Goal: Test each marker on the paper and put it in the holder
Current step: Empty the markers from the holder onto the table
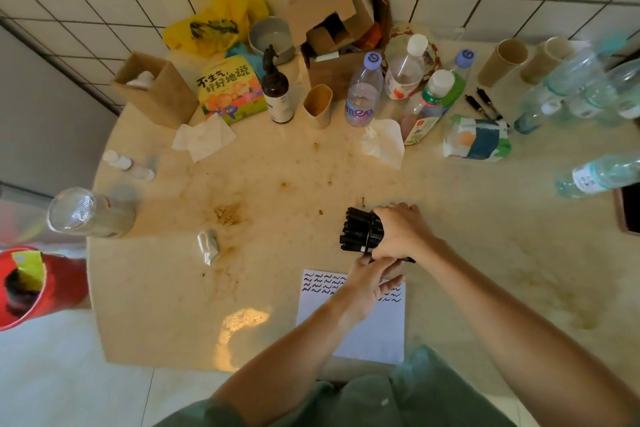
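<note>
1. At the bottom of the frame two bare forearms reach up from a person in green clothes.
2. Just above them, at lower centre, a white paper [356, 326] lies flat on the beige table [277, 191]. Its upper part has rows of short dark wavy test marks.
3. The left hand [367, 282] is over the upper right part of the paper. Its fingers point up toward the holder, and they seem to pinch a thin black marker [403, 259] that sticks out to the right under the other hand; the exact grip I cannot tell.
4. The right hand [401, 230] is just above the paper, at centre right. Its fingers are curled round the black holder [374, 236], which is tilted to the left.
5. The holder is full of black markers [355, 227]; their ends point to the left of the frame.
6. To the left of the paper lies a crumpled piece of foil [208, 244].
7. Farther up, in the upper half, stand plastic bottles [363, 94], a dark pump bottle [275, 90], a colourful book [230, 90] and an open cardboard box [339, 10].
8. In the upper right, two more black pens [485, 104] lie on the table, well apart from the hands.
</note>
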